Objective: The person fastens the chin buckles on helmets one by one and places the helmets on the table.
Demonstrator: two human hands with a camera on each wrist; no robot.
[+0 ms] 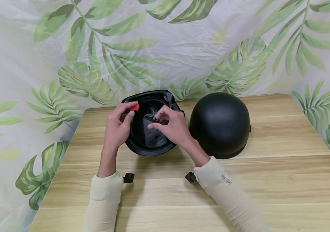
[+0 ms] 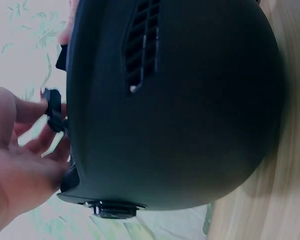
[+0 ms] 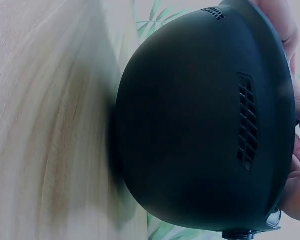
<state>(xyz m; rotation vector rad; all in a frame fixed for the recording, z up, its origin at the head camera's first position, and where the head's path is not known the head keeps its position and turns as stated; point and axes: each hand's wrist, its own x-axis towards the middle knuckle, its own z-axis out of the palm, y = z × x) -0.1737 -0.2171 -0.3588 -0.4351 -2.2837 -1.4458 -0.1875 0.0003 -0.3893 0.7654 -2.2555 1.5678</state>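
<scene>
An upturned black helmet (image 1: 150, 150) lies on the table with its hollow facing up and a grey mesh liner (image 1: 155, 137) inside. Over its left rim, my left hand (image 1: 117, 126) pinches a red and black buckle (image 1: 135, 107) between thumb and fingertips. The left wrist view shows the buckle's dark side (image 2: 53, 107) close to the helmet edge. My right hand (image 1: 173, 125) is above the hollow, thumb and index finger pinching a small dark strap end (image 1: 154, 118); its exact shape I cannot tell. Side vents (image 3: 247, 122) show on the shell in the right wrist view.
A second black helmet (image 1: 220, 125) sits dome up just right of the first, near my right forearm. Both stand toward the back of the wooden table (image 1: 159, 196), before a leaf-patterned cloth (image 1: 182, 48). Small black camera mounts (image 1: 128, 178) stick out from the sleeves.
</scene>
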